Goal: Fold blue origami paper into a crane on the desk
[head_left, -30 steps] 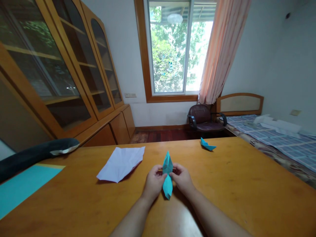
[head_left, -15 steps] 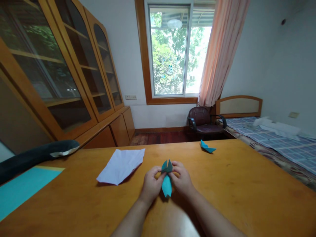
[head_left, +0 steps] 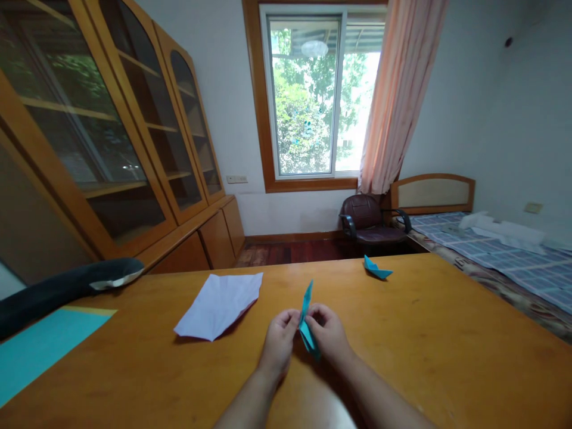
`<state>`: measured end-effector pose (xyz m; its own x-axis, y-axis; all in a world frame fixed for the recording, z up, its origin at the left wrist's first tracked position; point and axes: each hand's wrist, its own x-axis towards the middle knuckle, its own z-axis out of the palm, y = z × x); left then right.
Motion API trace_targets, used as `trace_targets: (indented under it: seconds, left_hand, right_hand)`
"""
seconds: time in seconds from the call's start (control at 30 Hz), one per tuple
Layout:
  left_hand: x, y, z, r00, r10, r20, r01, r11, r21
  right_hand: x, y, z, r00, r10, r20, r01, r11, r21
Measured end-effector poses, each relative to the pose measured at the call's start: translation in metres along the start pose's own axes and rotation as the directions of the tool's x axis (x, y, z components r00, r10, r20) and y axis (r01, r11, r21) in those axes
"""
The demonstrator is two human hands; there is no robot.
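Between my hands, just above the wooden table point(head_left: 214, 381), is a folded piece of turquoise paper point(head_left: 309, 336), seen nearly edge-on with a narrow point sticking up at its far end. My left hand point(head_left: 279, 339) pinches it from the left, thumb and fingers closed on its middle. From the right, my right hand point(head_left: 329, 333) grips the same piece, its thumb pressed near the fold. The fingers hide part of the paper's middle. Farther off to the right lies a small folded blue paper boat point(head_left: 378, 271), touched by neither hand.
A creased white sheet point(head_left: 218, 307) lies left of my hands. Flat turquoise paper point(head_left: 53, 342) is at the table's left edge, beside a dark stuffed-looking object point(head_left: 67, 286). Beyond the table stand a glass-door cabinet point(head_left: 179, 208), a chair point(head_left: 370, 220) and a bed point(head_left: 500, 250).
The folded turquoise paper has turned from showing its broad face with two spread points to nearly edge-on, its points together. Both hands have shifted slightly and still grip it.
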<state>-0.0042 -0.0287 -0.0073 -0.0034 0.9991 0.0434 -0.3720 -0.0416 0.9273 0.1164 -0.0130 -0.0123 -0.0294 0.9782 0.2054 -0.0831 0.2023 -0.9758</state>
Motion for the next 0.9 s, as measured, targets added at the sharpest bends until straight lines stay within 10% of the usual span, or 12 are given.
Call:
trace_targets:
  seconds: [0.6, 0.9]
  left_hand:
    - [-0.002, 0.012, 0.0, 0.999, 0.037, 0.025, -0.041, 0.973, 0.227]
    - [-0.001, 0.008, -0.002, 0.998, -0.062, -0.029, 0.063, 0.997, 0.046]
  right_hand:
    - [-0.002, -0.002, -0.004, 0.995, -0.004, 0.097, 0.008, 0.999, -0.043]
    - [0.003, 0.001, -0.009, 0.988, 0.145, 0.051, -0.15, 0.984, 0.099]
